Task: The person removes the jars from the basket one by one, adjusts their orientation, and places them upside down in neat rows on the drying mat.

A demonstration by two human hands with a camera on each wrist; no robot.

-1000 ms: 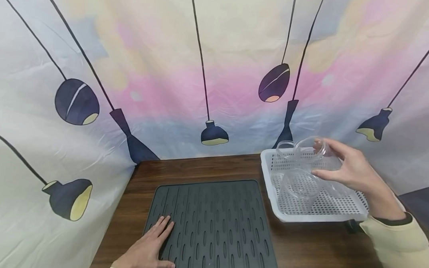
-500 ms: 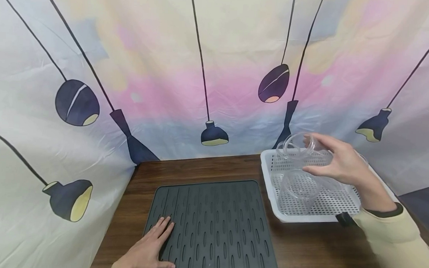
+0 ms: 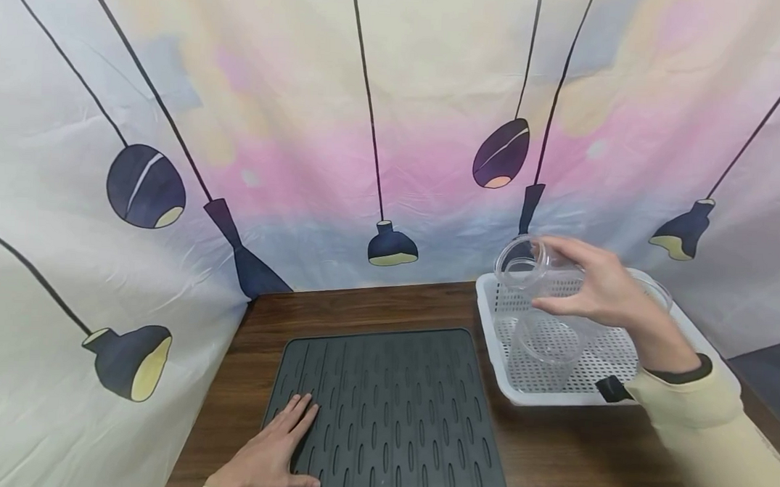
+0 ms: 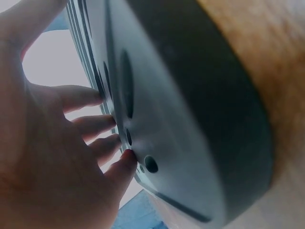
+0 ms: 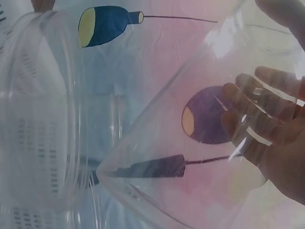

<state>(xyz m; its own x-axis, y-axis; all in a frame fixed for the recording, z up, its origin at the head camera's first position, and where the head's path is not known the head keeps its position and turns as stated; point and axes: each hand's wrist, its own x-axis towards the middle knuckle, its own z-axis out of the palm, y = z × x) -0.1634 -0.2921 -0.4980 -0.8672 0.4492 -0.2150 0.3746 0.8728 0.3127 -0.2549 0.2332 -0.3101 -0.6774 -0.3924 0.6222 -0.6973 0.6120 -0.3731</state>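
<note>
In the head view my right hand [image 3: 606, 293] grips a clear plastic cup [image 3: 561, 282], tipped with its round rim toward the left, above the back-left part of a white basket [image 3: 651, 397]. Through the cup's clear wall, the right wrist view shows curled fingers [image 5: 252, 102]. Another clear cup [image 3: 549, 345] stands in the basket below that hand, and more clear rims show behind it. My left hand [image 3: 266, 452] rests with fingers spread on the left edge of a dark grey ridged mat [image 3: 390, 389]. Up close, the left wrist view shows fingertips touching the mat's slotted surface [image 4: 162, 109].
The mat and basket lie side by side on a brown wooden table [image 3: 354, 314]. A cloth backdrop [image 3: 315, 160] printed with hanging lamps closes off the back and left. A black strap end [image 3: 612, 389] sticks out from the right sleeve beside the basket's front rim.
My right hand has moved left and slightly up with the cup, from over the basket's middle toward its back-left corner. The left hand stays in place on the mat.
</note>
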